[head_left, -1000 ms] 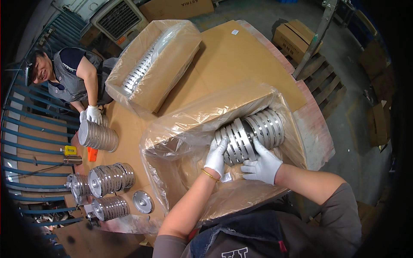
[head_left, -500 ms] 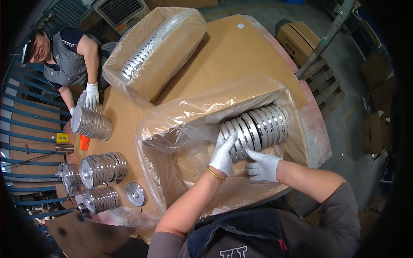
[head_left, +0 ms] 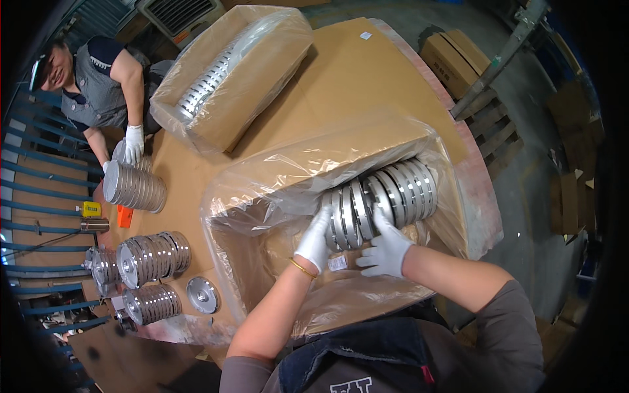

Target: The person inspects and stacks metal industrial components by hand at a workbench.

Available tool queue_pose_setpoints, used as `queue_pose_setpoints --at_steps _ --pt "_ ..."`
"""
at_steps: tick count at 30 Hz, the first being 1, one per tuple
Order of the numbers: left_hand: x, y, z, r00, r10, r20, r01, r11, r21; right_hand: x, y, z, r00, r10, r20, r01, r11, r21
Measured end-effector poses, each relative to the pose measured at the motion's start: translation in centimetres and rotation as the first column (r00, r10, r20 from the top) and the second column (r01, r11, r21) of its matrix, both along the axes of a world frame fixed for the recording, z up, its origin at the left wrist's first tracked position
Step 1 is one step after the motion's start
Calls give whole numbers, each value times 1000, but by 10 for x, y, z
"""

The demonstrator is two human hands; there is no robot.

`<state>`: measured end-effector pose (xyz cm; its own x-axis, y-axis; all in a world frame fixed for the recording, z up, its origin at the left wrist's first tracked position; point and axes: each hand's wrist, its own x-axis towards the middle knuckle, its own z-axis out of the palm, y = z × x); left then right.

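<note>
A row of round silver metal discs (head_left: 403, 193) stands on edge in a carton lined with clear plastic (head_left: 249, 229). At the row's left end, my gloved left hand (head_left: 314, 241) has its fingers closed against the outermost discs. My gloved right hand (head_left: 386, 250) reaches in from the right, its thumb touching the discs beside a gap in the row. Its other fingers are spread below them. Several discs between my hands lean slightly apart from the tighter group on the right. A small white label (head_left: 337, 263) lies on the carton floor.
A second lined carton (head_left: 262, 85) with discs stands farther back. On the left are disc stacks (head_left: 154, 259), a single disc (head_left: 202, 295), an orange object (head_left: 124, 216) and a yellow tape measure (head_left: 90, 209). A co-worker's gloved hand (head_left: 134, 144) rests on another stack.
My hands have shifted left and slightly down. The left-hand discs have moved left and tilted, widening a gap in the row. The label has come into view.
</note>
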<state>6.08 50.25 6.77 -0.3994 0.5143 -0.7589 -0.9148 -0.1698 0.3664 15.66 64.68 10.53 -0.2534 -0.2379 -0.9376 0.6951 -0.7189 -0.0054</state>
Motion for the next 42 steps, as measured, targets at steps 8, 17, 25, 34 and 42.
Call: queue_pose_setpoints --at_steps 8,17,25,34,42 --pt "8 9 7 893 -255 -370 298 952 64 24 16 -1 1000 -9 17 7 997 75" --pt "-5 5 -9 547 -625 -558 543 772 -332 6 2 -24 989 28 -148 -23 999 39" --pt "10 24 6 401 -632 -663 234 770 -593 19 23 -15 995 -26 -93 35 995 98" --pt "4 29 -11 511 -377 -773 278 923 -266 14 29 -32 982 -27 -184 16 998 -60" --pt "-5 8 -17 568 -481 -668 390 872 -296 16 20 -22 984 150 -97 -145 988 55"
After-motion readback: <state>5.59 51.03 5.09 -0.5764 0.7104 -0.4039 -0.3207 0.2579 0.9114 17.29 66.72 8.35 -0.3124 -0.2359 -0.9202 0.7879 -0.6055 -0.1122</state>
